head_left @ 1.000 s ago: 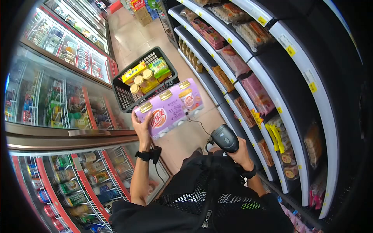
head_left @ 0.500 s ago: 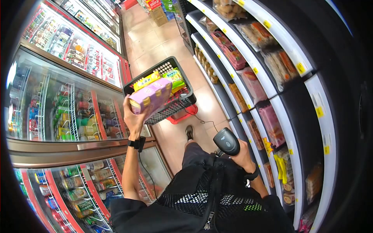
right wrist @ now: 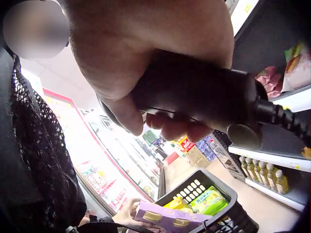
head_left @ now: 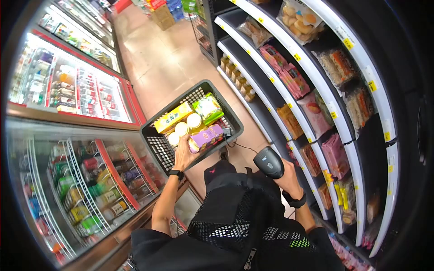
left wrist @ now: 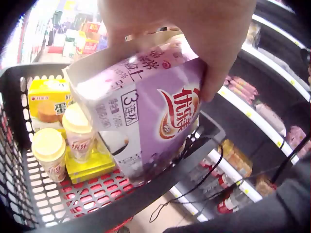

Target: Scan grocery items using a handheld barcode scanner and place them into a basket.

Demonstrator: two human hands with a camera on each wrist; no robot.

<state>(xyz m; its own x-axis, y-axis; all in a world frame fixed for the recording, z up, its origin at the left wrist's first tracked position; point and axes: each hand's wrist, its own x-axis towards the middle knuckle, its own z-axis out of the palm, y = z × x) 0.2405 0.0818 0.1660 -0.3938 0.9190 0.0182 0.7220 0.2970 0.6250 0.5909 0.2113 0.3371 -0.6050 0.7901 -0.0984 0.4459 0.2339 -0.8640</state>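
Observation:
My left hand (head_left: 184,153) grips a purple multipack of milk-tea cups (head_left: 205,137) over the near side of a dark grey shopping basket (head_left: 156,147). In the left wrist view the purple pack (left wrist: 146,107) hangs just inside the basket's rim (left wrist: 160,184), beside a yellow pack of cups (left wrist: 77,145). My right hand (head_left: 285,178) holds a black barcode scanner (head_left: 268,161) by its handle (right wrist: 194,94), raised beside my chest. In the right wrist view the pack (right wrist: 167,218) and basket (right wrist: 228,199) show far below.
The basket also holds a yellow box (head_left: 174,116) and a green packet (head_left: 207,108). Glass-door drink coolers (head_left: 77,171) line the left. Shelves of packaged snacks (head_left: 316,108) line the right. A tiled aisle floor (head_left: 162,58) runs ahead. The scanner's cable (head_left: 242,147) trails toward the basket.
My left hand has brought the purple pack down from chest height into the basket's near side. The scanner hand stays roughly where it was.

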